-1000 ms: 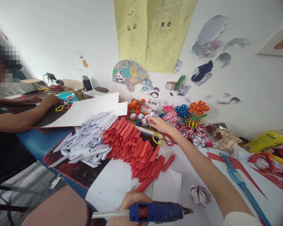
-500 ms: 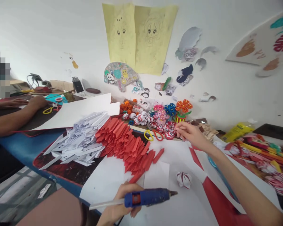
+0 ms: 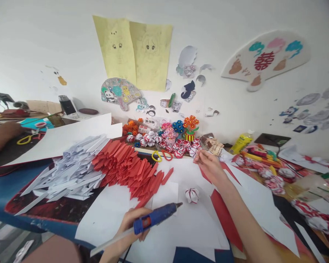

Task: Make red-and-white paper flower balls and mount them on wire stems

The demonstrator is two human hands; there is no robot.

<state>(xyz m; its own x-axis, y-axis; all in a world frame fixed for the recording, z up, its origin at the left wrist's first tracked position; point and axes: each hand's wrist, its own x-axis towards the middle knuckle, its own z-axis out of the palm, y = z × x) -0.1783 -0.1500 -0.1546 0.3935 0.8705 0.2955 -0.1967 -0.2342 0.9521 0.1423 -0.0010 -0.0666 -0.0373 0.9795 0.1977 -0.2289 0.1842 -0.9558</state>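
Note:
My left hand (image 3: 131, 226) is wrapped round a blue hot glue gun (image 3: 153, 218), a glue stick out of its rear and its nozzle pointing up to the right. Just past the nozzle, a white paper ball with dark red stripes (image 3: 192, 195) sits on white paper (image 3: 197, 223). My right hand (image 3: 210, 166) hovers near similar red-and-white paper balls (image 3: 181, 148), its fingers curled together; whether anything is between them I cannot make out. To the left lie a heap of folded red paper pieces (image 3: 126, 166) and a heap of folded white paper pieces (image 3: 68, 170).
Yellow-and-red-handled scissors (image 3: 161, 156) lie behind the red heap. Paper flowers (image 3: 191, 126) stand by the wall. A yellow bottle (image 3: 241, 142) and coloured scraps are on the right. At far left, another person's hand (image 3: 5, 133) rests near yellow scissors (image 3: 24, 140).
The view has swung right, so most things sit further left. The glue gun's nozzle has tilted upward. My right hand has drawn back slightly from the paper balls.

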